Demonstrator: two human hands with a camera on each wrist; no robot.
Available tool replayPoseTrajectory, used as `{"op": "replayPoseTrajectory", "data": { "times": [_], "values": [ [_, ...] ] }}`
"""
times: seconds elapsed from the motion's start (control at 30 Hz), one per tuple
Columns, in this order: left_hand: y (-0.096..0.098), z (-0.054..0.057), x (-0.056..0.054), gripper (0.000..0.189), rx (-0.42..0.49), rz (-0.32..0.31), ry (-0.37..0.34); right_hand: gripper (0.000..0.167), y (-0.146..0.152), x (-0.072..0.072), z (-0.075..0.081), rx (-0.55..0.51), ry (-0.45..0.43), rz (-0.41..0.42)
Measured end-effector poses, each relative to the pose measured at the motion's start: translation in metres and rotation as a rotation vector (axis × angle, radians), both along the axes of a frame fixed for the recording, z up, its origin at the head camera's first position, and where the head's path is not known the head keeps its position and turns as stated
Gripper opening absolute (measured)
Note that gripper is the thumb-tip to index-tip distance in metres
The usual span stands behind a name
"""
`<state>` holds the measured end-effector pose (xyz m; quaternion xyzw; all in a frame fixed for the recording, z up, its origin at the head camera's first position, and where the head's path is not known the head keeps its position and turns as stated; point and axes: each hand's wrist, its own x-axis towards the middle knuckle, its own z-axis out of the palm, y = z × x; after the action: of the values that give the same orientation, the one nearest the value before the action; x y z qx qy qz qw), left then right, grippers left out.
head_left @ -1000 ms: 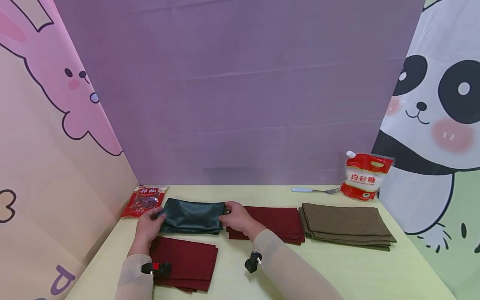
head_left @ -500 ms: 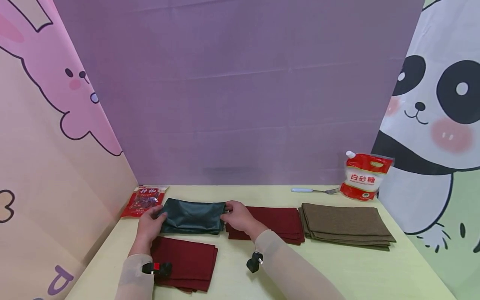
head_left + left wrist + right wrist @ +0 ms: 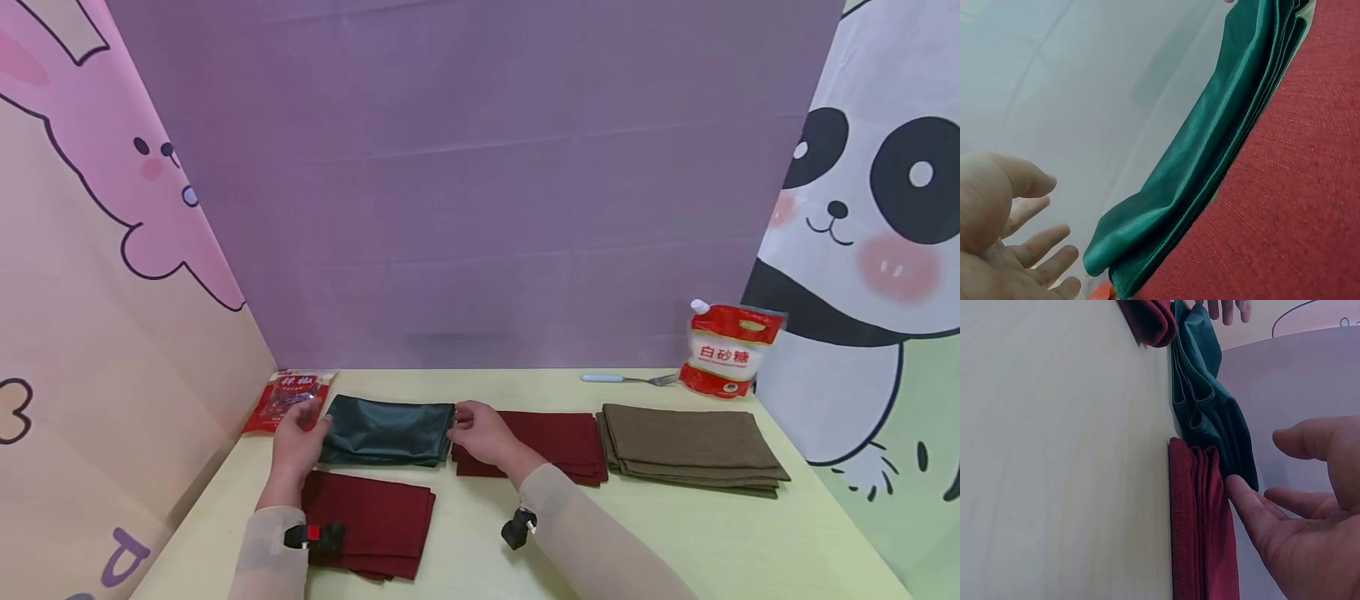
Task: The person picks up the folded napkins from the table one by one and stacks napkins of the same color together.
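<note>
A folded dark green satin cloth (image 3: 390, 430) lies at the back left of the table. At its left edge my left hand (image 3: 296, 442) hovers with thumb and fingers apart. The left wrist view shows that hand (image 3: 1013, 231) holding nothing, beside the end of the green cloth (image 3: 1179, 175). At the cloth's right end is my right hand (image 3: 483, 433), over the folded dark red cloth (image 3: 558, 442). In the right wrist view, the right hand's (image 3: 1310, 506) thumb is spread away, and one fingertip is right at the green cloth's corner, near the red cloth's folds (image 3: 1200, 519).
Another folded red cloth (image 3: 371, 525) lies in front, partly under the left forearm. A brown folded cloth (image 3: 690, 450) is at the right. At the back are a red chilli packet (image 3: 292, 392), a fork (image 3: 630, 380) and a sugar pouch (image 3: 731, 350).
Both hands have let go of the green cloth's ends. The left hand has drawn slightly left and its fingers have spread; the right hand has shifted slightly right. The cloth stays in place.
</note>
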<state>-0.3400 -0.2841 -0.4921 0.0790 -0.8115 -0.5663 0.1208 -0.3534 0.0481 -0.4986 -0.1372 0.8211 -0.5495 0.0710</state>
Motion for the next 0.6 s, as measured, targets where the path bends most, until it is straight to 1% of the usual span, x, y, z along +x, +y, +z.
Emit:
{"op": "replayPoseTrajectory", "data": {
  "times": [0.1, 0.27, 0.37, 0.47, 0.6],
  "values": [
    [0.001, 0.002, 0.002, 0.05, -0.012, -0.004, 0.003, 0.059, 0.002, 0.002, 0.0, -0.01, 0.003, 0.001],
    [-0.001, -0.002, 0.006, 0.047, -0.055, -0.046, 0.023, 0.056, 0.006, 0.009, -0.001, -0.016, 0.026, 0.008],
    [-0.002, -0.003, 0.011, 0.046, -0.082, -0.071, 0.028, 0.053, 0.007, 0.015, -0.001, -0.029, 0.035, 0.015],
    [-0.003, -0.002, 0.017, 0.046, -0.104, -0.081, 0.028, 0.051, 0.008, 0.02, 0.001, -0.039, 0.045, 0.02],
    [-0.005, 0.0, 0.026, 0.046, -0.121, -0.083, 0.065, 0.05, 0.009, 0.029, 0.004, -0.054, 0.048, 0.02]
  ]
}}
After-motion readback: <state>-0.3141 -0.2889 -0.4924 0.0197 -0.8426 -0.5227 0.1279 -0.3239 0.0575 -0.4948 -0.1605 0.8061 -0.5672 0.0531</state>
